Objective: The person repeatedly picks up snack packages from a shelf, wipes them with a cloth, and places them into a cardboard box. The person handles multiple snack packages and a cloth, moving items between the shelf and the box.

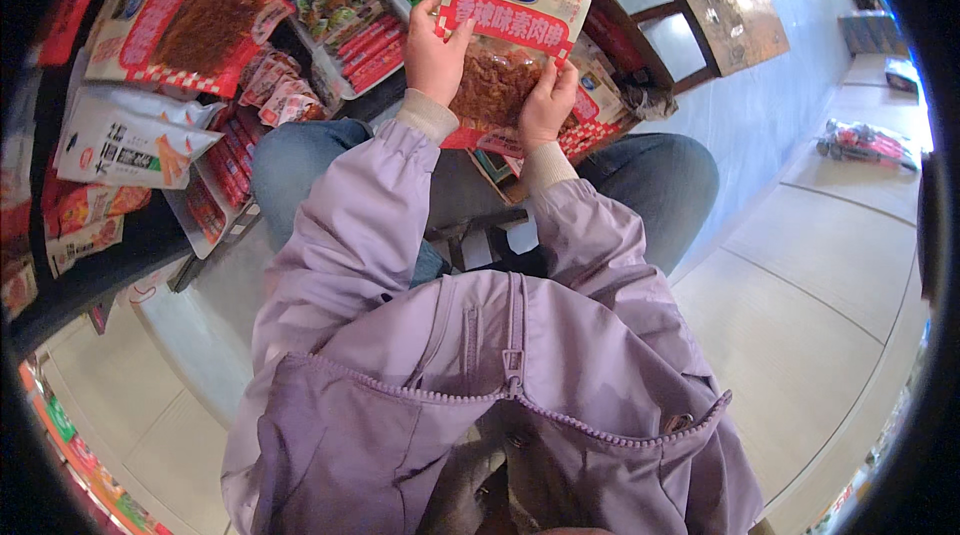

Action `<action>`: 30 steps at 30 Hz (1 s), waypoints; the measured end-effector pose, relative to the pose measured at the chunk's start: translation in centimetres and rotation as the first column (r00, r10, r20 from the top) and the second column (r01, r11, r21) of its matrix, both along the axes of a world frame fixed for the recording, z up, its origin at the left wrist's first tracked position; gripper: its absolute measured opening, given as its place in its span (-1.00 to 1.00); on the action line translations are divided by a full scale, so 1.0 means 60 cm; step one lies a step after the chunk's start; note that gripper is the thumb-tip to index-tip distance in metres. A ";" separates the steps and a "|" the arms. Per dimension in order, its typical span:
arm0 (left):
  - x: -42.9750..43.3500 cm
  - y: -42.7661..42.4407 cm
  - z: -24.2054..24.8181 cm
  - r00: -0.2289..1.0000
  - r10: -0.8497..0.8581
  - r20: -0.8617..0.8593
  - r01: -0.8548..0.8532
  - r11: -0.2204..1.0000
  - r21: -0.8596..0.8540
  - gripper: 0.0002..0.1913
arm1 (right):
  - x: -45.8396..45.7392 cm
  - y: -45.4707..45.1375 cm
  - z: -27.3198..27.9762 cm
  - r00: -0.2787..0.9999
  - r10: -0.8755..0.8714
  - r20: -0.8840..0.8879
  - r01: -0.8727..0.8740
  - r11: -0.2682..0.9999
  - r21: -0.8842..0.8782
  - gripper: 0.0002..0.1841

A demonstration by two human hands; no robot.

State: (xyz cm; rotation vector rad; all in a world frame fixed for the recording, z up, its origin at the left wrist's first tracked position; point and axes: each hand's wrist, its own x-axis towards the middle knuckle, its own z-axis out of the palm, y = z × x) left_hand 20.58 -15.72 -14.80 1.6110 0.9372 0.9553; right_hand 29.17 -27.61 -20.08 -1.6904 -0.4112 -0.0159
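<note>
A red and cream snack packet (510, 47) with a see-through front showing brown food is held up between my two hands. My left hand (437, 54) pinches its left edge, thumb on the front. Lower on the right edge, my right hand (550, 99) grips the same packet. Behind it and to the right, similar packets (600, 96) lie in an open cardboard box (637, 47) near my knees. At the upper left hangs another packet of the same look (191, 17), apart from my hands.
White plastic trays (352, 88) of small wrapped snacks stand beyond my left knee. White and green snack bags (131, 148) hang at the left. A wooden stool (731, 28) is at the upper right. A plastic-wrapped bundle (870, 145) lies on the tiled floor (795, 257).
</note>
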 end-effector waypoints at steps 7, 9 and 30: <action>-0.074 0.019 0.077 0.979 0.187 0.079 -0.188 0.982 0.002 -0.77 | -0.026 0.015 0.099 0.964 0.265 -0.026 -0.243 0.916 0.320 -0.65; -0.096 0.022 0.088 0.975 0.197 0.105 -0.208 0.973 0.105 -0.78 | -0.041 0.010 0.122 0.929 0.366 -0.056 -0.331 0.889 0.316 -0.63; -0.313 0.104 0.263 0.683 0.589 0.432 -0.729 0.520 0.445 -0.67 | -0.209 0.236 0.379 0.413 0.780 0.471 -0.856 0.508 -0.090 -0.45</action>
